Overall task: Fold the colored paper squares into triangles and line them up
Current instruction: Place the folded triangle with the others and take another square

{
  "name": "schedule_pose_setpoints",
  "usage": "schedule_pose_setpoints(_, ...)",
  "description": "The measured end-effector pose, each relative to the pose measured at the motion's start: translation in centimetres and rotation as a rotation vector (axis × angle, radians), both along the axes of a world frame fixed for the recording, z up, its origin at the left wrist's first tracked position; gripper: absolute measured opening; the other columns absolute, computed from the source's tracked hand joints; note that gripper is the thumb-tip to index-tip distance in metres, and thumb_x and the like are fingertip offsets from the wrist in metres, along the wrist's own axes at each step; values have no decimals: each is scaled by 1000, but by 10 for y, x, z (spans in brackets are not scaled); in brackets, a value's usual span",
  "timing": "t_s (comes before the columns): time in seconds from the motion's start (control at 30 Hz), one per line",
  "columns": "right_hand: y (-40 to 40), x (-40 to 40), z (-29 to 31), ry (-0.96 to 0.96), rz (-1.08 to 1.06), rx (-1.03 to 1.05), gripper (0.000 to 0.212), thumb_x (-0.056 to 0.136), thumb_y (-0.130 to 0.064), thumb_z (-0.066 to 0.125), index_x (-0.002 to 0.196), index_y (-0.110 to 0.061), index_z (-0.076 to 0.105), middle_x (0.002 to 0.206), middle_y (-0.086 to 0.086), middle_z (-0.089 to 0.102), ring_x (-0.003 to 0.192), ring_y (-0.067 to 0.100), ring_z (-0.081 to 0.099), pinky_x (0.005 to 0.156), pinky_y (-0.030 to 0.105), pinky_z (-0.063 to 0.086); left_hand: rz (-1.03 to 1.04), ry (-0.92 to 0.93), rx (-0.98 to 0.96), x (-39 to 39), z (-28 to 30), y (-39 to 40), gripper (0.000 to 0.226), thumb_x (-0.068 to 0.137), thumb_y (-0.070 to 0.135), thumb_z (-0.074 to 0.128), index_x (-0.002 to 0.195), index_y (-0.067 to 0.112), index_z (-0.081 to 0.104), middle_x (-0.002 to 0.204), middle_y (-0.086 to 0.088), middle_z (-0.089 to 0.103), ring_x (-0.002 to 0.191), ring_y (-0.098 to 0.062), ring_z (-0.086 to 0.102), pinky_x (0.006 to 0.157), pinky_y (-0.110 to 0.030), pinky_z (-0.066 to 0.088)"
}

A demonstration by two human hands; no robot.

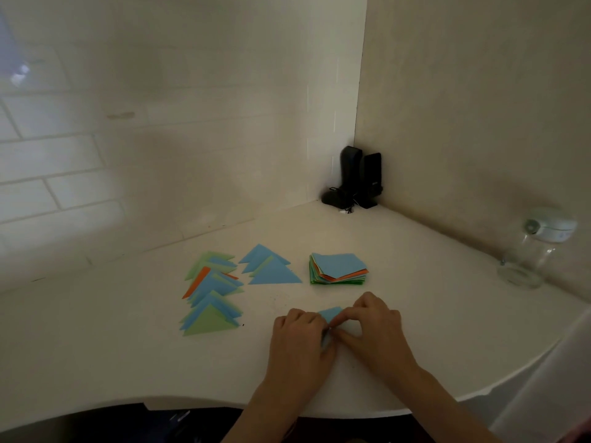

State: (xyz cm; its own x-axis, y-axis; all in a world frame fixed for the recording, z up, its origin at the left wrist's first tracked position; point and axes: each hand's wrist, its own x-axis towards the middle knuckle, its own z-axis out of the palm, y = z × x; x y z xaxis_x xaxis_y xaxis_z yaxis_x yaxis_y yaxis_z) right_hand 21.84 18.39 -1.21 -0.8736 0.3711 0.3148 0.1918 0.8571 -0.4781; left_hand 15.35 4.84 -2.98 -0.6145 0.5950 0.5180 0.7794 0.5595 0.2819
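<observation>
Near the tabletop's (pixel 415 346) front edge, my left hand (pixel 299 334) and right hand (pixel 372 321) pinch the blue paper (pixel 331 313); corners should meet before I crease.

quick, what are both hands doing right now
Left hand: fingers curled, pinching the blue paper on the table.
Right hand: also pinching the same blue paper, at the fold.

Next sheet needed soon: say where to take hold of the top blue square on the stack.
Pinch the top blue square at its near corner, which juts past the stack below. Come from the front with the right hand, which is nearer.
</observation>
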Motion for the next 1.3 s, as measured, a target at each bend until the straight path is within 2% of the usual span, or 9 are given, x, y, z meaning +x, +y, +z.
schedule_pose_setpoints(0.13,5,-5,7,-100,31,109,17,82,-49,62,98,-46,66,96,-14,39,94,1,34,79,27,20,7,31,6,-14,-1,-9,7,66,26,63,67,31,67,71,17,66,70,-9,59,60,-22,38)
schedule_pose_setpoints(0.37,3,-13,-3,-157,31,36,21,83,-56,57,99,-45,68,101,-17,42,98,0,35,82,27,21,105,-98,-6,-41,-3,-32,15,62,24,83,67,29,71,78,15,65,77,-16,56,66,-28,29)
schedule_pose_setpoints(0.57,-5,-21,-6,-155,-36,-57,17,84,-54,56,89,-41,67,96,-18,42,95,0,38,85,28,21,207,-192,23,-44,-2,-31,12,78,38,70,79,26,70,88,11,62,93,-14,45,82,-30,35)
schedule_pose_setpoints(0.7,-10,-24,-8,-144,-82,-60,16,82,-57,56,73,-44,55,94,-18,44,94,1,41,86,28,23,246,-151,83,-41,-7,-22,22,75,42,71,76,21,69,83,5,58,89,-18,48,74,-30,35)
schedule_pose_setpoints(0.87,-13,-30,-11,-122,-145,-18,26,78,-66,55,70,-42,52,92,-16,45,93,2,42,83,28,21,295,-93,27,-42,-8,-16,47,69,66,46,64,24,65,71,5,56,75,-20,53,61,-35,42)
schedule_pose_setpoints(1.0,-13,-30,-13,-124,-153,4,29,76,-68,55,73,-39,54,92,-17,45,94,2,43,82,28,22,302,-137,8,-44,-9,-15,40,74,64,60,75,25,67,84,7,56,90,-18,49,75,-33,38)
schedule_pose_setpoints(1.07,-12,-30,-13,-131,-145,-11,28,76,-66,57,73,-39,51,92,-17,45,94,2,43,82,27,22,292,-201,-18,-45,-6,-16,36,77,63,58,86,30,65,95,11,53,100,-12,43,81,-28,33)
schedule_pose_setpoints(1.2,-6,-30,-8,-156,-114,-89,28,76,-58,62,77,-38,43,90,-17,49,90,3,44,80,28,22,245,-275,59,-49,-2,-23,23,76,53,67,82,32,64,93,13,54,97,-10,42,83,-26,37)
schedule_pose_setpoints(1.3,-3,-30,-4,-195,-89,-136,27,77,-51,65,75,-38,41,91,-18,50,89,3,45,80,28,23,201,-300,119,-54,-3,-29,17,75,42,73,82,27,65,89,12,54,92,-10,40,77,-20,31)
